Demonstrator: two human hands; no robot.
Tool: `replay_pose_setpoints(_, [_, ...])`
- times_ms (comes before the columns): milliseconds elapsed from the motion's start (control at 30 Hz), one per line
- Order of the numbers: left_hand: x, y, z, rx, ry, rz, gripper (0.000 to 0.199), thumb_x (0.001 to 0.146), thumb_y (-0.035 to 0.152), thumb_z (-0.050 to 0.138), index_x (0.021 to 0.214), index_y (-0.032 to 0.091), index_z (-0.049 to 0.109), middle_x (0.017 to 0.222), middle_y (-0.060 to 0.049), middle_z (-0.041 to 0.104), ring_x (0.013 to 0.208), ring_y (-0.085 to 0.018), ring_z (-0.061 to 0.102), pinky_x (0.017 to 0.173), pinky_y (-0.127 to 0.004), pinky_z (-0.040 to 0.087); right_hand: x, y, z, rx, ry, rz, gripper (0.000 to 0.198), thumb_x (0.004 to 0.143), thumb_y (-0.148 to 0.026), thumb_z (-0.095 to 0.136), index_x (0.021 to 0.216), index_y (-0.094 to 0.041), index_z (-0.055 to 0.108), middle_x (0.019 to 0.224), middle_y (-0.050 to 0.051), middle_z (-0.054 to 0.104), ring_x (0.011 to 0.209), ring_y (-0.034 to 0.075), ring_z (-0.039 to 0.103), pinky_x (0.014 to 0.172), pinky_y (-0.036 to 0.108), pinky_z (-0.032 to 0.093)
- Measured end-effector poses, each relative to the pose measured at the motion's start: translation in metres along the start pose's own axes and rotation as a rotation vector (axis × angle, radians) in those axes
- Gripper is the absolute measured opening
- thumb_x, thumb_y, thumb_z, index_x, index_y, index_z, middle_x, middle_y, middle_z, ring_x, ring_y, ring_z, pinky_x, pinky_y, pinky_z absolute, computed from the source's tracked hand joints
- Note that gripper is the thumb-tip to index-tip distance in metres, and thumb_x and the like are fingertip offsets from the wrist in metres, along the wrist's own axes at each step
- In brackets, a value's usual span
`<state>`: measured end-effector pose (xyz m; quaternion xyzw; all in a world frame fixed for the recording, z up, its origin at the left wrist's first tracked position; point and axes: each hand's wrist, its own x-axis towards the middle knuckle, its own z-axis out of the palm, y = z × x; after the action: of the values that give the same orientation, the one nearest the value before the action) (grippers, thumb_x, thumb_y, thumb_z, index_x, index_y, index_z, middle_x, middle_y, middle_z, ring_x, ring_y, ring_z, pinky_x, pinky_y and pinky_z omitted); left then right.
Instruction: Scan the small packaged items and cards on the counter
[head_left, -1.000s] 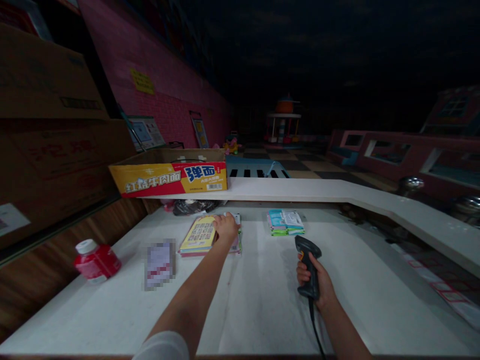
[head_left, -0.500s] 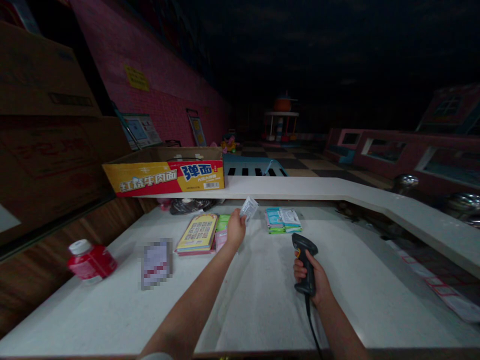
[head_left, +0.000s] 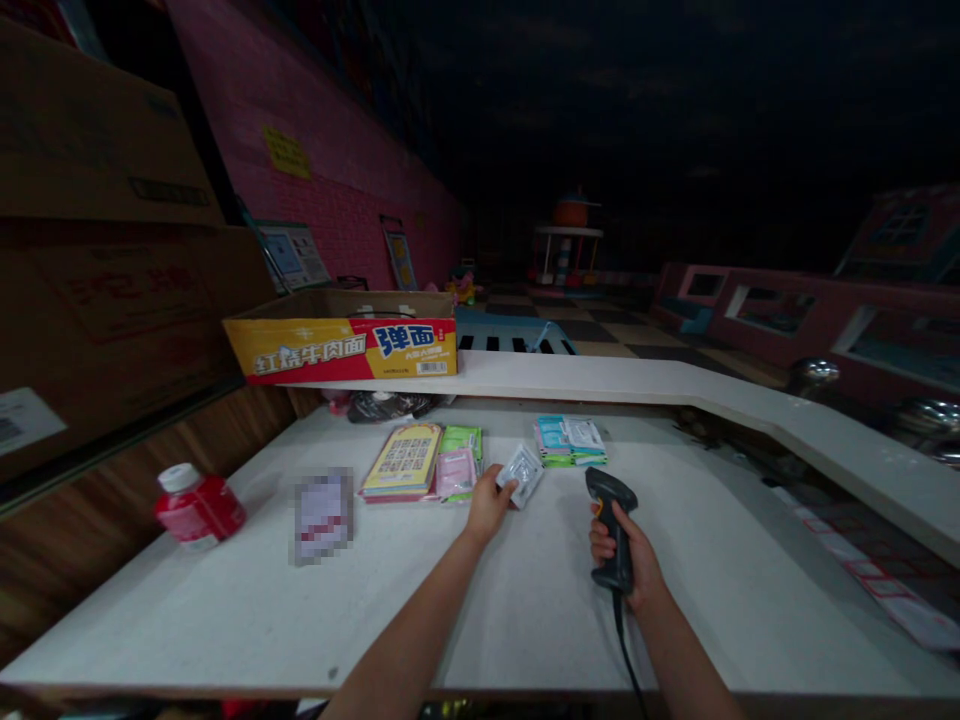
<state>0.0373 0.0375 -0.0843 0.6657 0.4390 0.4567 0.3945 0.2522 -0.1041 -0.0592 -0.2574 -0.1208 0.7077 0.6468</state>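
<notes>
Between the fingers of my left hand (head_left: 491, 503) is a small silvery-white packet (head_left: 523, 474), held by its left edge above the white counter (head_left: 517, 620). My right hand (head_left: 628, 548) is wrapped round the grip of a black barcode scanner (head_left: 615, 520), whose cord runs down toward the counter's near edge. Left of the held packet lie a pink packet (head_left: 456, 472) and a green packet (head_left: 463, 438), beside a stack of booklets with a yellow cover (head_left: 405, 460). Beyond the scanner sits a pile of blue, white and green packets (head_left: 570, 440).
A red bottle with a white cap (head_left: 199, 507) and a blurred-out card (head_left: 322, 515) are on the counter's left. A yellow and red cardboard box (head_left: 345, 350) stands on the raised ledge (head_left: 570, 375). Brown cartons (head_left: 112, 270) are stacked at far left.
My left hand has moved right and nearer, carrying the packet, which now lies flatter toward the scanner. The pink and green packets are more exposed. The scanner has hardly moved.
</notes>
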Motion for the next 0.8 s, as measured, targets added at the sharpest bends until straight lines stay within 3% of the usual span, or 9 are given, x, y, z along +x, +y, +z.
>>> replay_pose_setpoints(167, [-0.003, -0.003, 0.001, -0.012, 0.003, 0.048, 0.034, 0.084, 0.052, 0.048, 0.093, 0.019, 0.053, 0.077, -0.001, 0.059, 0.068, -0.017, 0.058, 0.062, -0.029, 0.047, -0.004, 0.003, 0.010, -0.204, 0.021, -0.017, 0.036, 0.070, -0.042, 0.080, 0.087, -0.016, 0.061, 0.054, -0.006, 0.050, 0.038, 0.004, 0.041, 0.035, 0.013, 0.031])
replay_pose_setpoints(300, [-0.004, -0.001, 0.001, 0.022, 0.005, 0.083, 0.028, 0.084, 0.047, 0.049, 0.088, 0.019, 0.053, 0.076, -0.001, 0.060, 0.073, -0.018, 0.058, 0.068, -0.030, 0.046, -0.018, 0.007, 0.023, -0.579, 0.094, -0.049, 0.043, 0.071, -0.052, 0.075, 0.090, -0.017, 0.059, 0.051, -0.005, 0.053, 0.035, 0.006, 0.042, 0.032, 0.016, 0.030])
replay_pose_setpoints(467, [-0.005, 0.001, 0.001, 0.012, -0.014, 0.077, 0.024, 0.086, 0.042, 0.047, 0.088, 0.019, 0.053, 0.077, -0.002, 0.060, 0.072, -0.018, 0.057, 0.066, -0.029, 0.047, -0.050, 0.002, 0.038, -0.960, 0.046, -0.021, 0.045, 0.073, -0.055, 0.071, 0.095, -0.020, 0.056, 0.053, -0.006, 0.056, 0.033, 0.008, 0.044, 0.031, 0.018, 0.032])
replay_pose_setpoints(800, [-0.006, 0.005, 0.002, 0.049, -0.018, 0.033, 0.017, 0.085, 0.030, 0.045, 0.091, 0.018, 0.055, 0.073, 0.000, 0.058, 0.067, -0.015, 0.056, 0.062, -0.026, 0.045, -0.075, -0.002, 0.058, -1.126, 0.051, 0.011, 0.041, 0.072, -0.056, 0.069, 0.079, -0.021, 0.051, 0.050, -0.006, 0.054, 0.034, 0.008, 0.044, 0.032, 0.019, 0.032])
